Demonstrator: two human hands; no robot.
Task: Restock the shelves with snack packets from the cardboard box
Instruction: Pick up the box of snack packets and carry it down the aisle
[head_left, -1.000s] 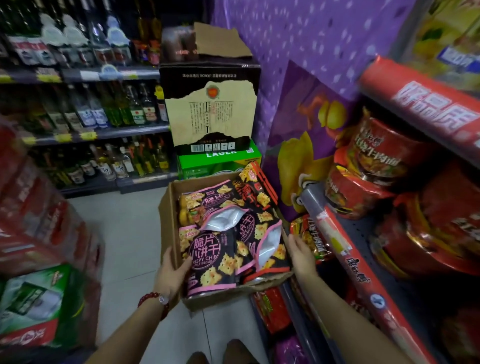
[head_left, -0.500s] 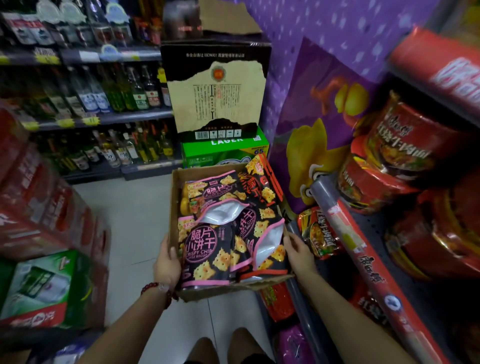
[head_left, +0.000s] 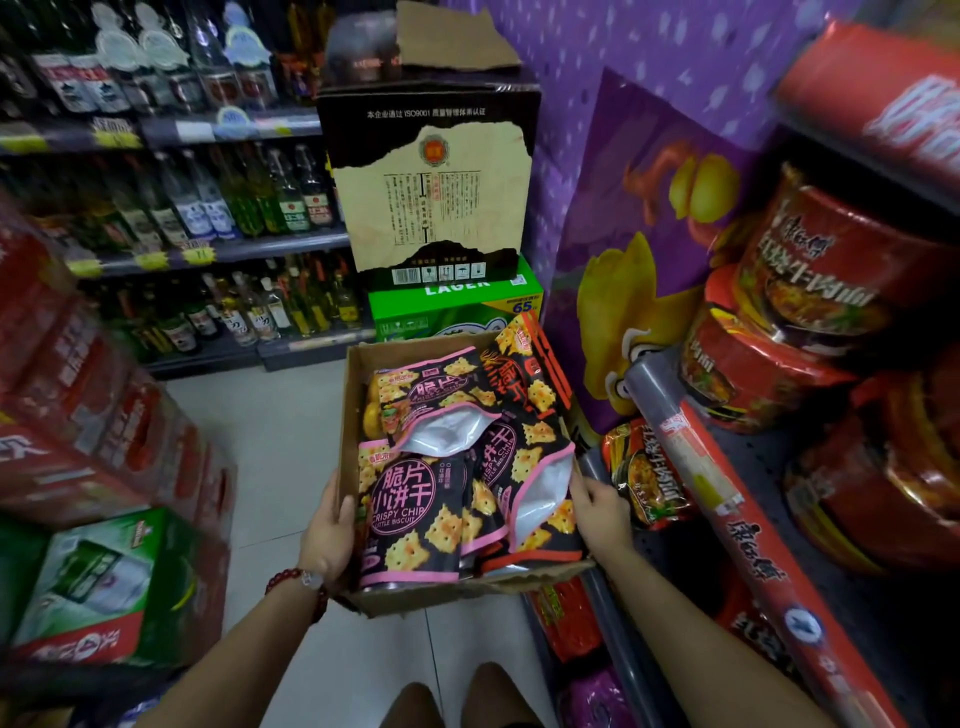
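I see the shelves running along the right, just outside my right fingers, with noodle bowls stacked above and noodle packs near the edge. The box sits between both hands, held off the floor, its long axis running away from me. My left hand clamps the box's left wall, thumb over the rim, fingers wrapped on the outside. My right hand presses the right wall, fingers together against the cardboard and a packet edge. The packets lie flat inside, just inboard of both sets of fingers, long axes along the box. I judge the right hand nearer the shelves, so it should lift the first packet while the left keeps the box.
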